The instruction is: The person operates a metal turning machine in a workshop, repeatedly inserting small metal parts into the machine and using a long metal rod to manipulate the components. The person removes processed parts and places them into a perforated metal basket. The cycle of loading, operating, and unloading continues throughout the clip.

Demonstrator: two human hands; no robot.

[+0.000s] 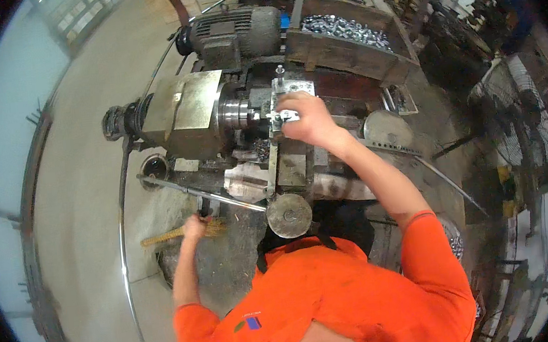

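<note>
My right hand [308, 119] reaches over the lathe's tool holder [293, 88], its fingers curled against a shiny metal piece there. What lies inside the fingers is mostly hidden. Just left of them, the round metal chuck [235, 114] sticks out of the headstock [184, 107]. Lower left, my left hand [194, 227] is closed around a yellow straw brush [162, 236], whose bristles fan out to the right of the fist. A round metal disc or handwheel [289, 215] sits in front of my body.
Behind the machine stand a finned motor [242, 32] and a wooden crate [348, 54] of small shiny metal parts. A long metal rod [204, 193] slants toward the disc. Another rod [123, 249] runs down the left. At right are a round plate [387, 128] and a caged fan [509, 101].
</note>
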